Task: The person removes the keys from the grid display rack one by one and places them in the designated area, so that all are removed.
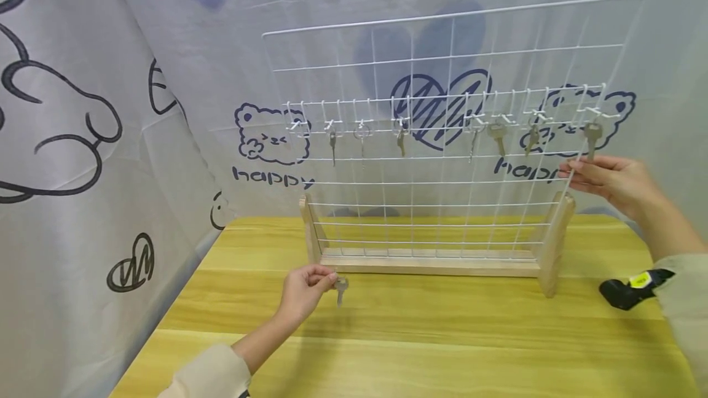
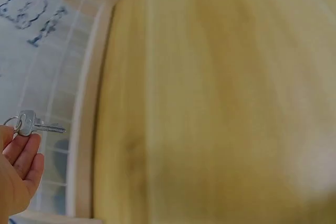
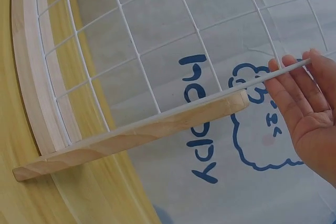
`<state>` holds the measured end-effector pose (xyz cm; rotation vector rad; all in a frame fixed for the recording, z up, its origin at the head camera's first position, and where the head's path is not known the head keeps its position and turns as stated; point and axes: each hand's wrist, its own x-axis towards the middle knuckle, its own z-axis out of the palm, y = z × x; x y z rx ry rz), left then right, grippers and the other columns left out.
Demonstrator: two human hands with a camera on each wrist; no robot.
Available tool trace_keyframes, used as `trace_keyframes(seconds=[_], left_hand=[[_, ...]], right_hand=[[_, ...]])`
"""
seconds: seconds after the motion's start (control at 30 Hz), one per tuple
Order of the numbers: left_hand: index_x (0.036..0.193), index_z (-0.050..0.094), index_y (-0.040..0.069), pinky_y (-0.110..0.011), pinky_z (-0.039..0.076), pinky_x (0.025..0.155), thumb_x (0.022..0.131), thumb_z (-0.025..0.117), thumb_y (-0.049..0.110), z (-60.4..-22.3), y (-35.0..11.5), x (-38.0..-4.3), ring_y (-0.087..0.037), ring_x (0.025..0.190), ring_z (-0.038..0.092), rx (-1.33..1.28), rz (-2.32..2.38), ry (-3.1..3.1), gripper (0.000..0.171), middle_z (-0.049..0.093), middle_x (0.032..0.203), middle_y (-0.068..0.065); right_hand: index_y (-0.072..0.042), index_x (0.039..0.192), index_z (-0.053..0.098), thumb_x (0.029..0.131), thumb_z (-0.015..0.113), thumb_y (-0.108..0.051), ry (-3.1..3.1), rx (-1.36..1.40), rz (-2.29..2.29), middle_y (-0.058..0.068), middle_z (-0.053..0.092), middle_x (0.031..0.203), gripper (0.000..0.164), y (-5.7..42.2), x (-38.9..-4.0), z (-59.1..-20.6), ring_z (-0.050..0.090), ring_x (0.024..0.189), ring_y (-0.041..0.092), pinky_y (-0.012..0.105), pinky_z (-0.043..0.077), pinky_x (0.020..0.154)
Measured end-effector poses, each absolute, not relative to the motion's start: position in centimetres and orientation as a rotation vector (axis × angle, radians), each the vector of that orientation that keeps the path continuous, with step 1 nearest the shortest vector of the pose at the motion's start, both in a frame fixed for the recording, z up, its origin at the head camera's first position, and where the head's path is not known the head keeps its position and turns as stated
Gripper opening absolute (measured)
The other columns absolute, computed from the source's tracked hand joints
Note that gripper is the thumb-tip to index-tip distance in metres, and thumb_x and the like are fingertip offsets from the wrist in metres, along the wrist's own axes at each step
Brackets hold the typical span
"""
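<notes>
Just in front of the rack's base, my left hand [image 1: 303,290] pinches the ring of a silver key [image 1: 341,289]. In the left wrist view the key [image 2: 27,123] points away from the fingertips, clear of the tabletop. My right hand [image 1: 614,183] grips the right edge wire of a white wire grid rack [image 1: 453,15], just above its wooden side foot [image 3: 173,124]. Fingers of the right hand [image 3: 310,103] meet around that wire in the right wrist view. Several keys hang from white hooks on the grid; the rightmost key [image 1: 593,134] is right above the right hand.
The rack's wooden base [image 1: 428,266] stands on a yellow wood-grain table [image 1: 420,349]. On the right, near the sleeve, lies a black object with a yellow label [image 1: 625,292]. Behind and to the left hangs a pale printed curtain [image 1: 177,177].
</notes>
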<state>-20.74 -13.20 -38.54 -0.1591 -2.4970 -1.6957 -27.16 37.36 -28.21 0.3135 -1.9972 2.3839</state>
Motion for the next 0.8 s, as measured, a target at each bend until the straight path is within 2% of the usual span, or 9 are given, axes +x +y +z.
trace_keyframes(seconds=[0.2,0.37,0.57,0.8], left_hand=[[0.092,0.063,-0.01,-0.029,0.059,0.072,0.087,0.06,0.002,-41.3,-13.1,-19.3,-0.029,0.078,0.07,-0.238,-1.772,-2.55,0.013,0.07,0.085,-0.022],[0.091,0.063,-0.011,-0.03,0.059,0.068,0.087,0.06,0.001,-42.9,-13.2,-19.0,-0.03,0.076,0.07,-0.216,-1.764,-2.575,0.013,0.07,0.084,-0.023],[0.086,0.064,-0.01,-0.029,0.058,0.059,0.084,0.062,0.0,-44.4,-13.6,-19.0,-0.029,0.07,0.068,-0.179,-1.67,-2.615,0.01,0.069,0.078,-0.021],[0.084,0.064,-0.012,-0.023,0.057,0.056,0.083,0.063,-0.003,-45.7,-14.3,-19.6,-0.025,0.065,0.067,-0.159,-1.633,-2.618,0.009,0.069,0.076,-0.022]], right_hand=[[-0.012,0.09,0.072,0.09,0.056,-0.005,-1.961,0.271,2.38,-0.002,0.074,0.087,0.018,36.9,-27.0,-28.3,0.07,0.08,0.009,0.021,0.058,0.069],[-0.014,0.089,0.072,0.088,0.061,-0.011,-2.007,0.209,2.303,-0.005,0.074,0.085,0.011,36.6,-26.8,-28.4,0.069,0.078,0.007,0.019,0.058,0.068],[-0.017,0.089,0.071,0.087,0.063,-0.015,-2.043,0.185,2.245,-0.007,0.074,0.085,0.008,36.3,-26.7,-28.5,0.069,0.077,0.005,0.018,0.057,0.068],[-0.015,0.088,0.071,0.085,0.065,-0.017,-2.007,0.204,2.245,-0.006,0.074,0.084,0.006,36.3,-26.9,-28.6,0.069,0.077,0.005,0.018,0.057,0.069]])
